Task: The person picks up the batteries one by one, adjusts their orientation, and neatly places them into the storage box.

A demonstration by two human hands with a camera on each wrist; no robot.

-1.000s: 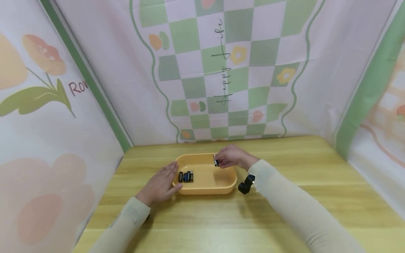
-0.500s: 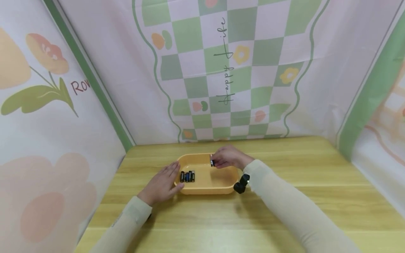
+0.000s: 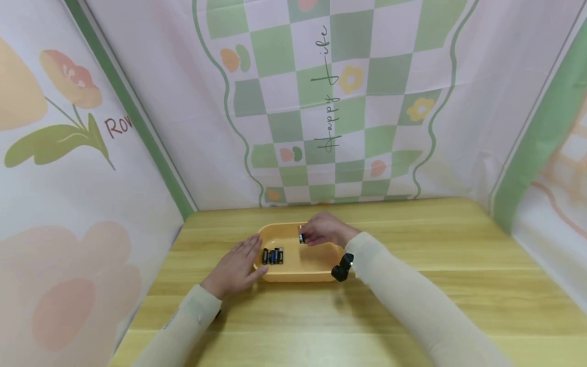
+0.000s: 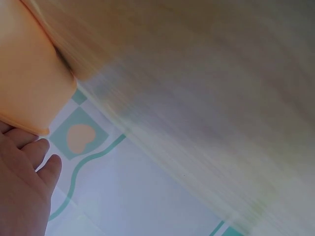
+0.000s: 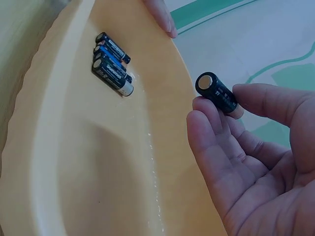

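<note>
My right hand (image 3: 324,229) pinches a black battery (image 5: 216,92) with a copper-coloured end between thumb and fingertips. It holds this battery (image 3: 301,234) over the far middle of a shallow orange-yellow tray (image 3: 298,277). My left hand (image 3: 234,267) rests at the tray's left end, fingers straight along the rim and thumb at the near corner. In the left wrist view, fingertips of the left hand (image 4: 22,172) touch the tray's edge (image 4: 37,73). Several batteries (image 3: 272,256), black and one blue, lie side by side on the tray floor close to the left hand.
The tray stands on a wood-grain table (image 3: 293,321). A printed fabric wall (image 3: 316,168) with green checks rises behind the table's back edge, and more fabric hangs at both sides. A small black device (image 3: 341,267) is on the right wrist.
The right hand has moved left over the tray with the battery still pinched, toward the row of batteries. The left hand keeps its place on the tray's end.
</note>
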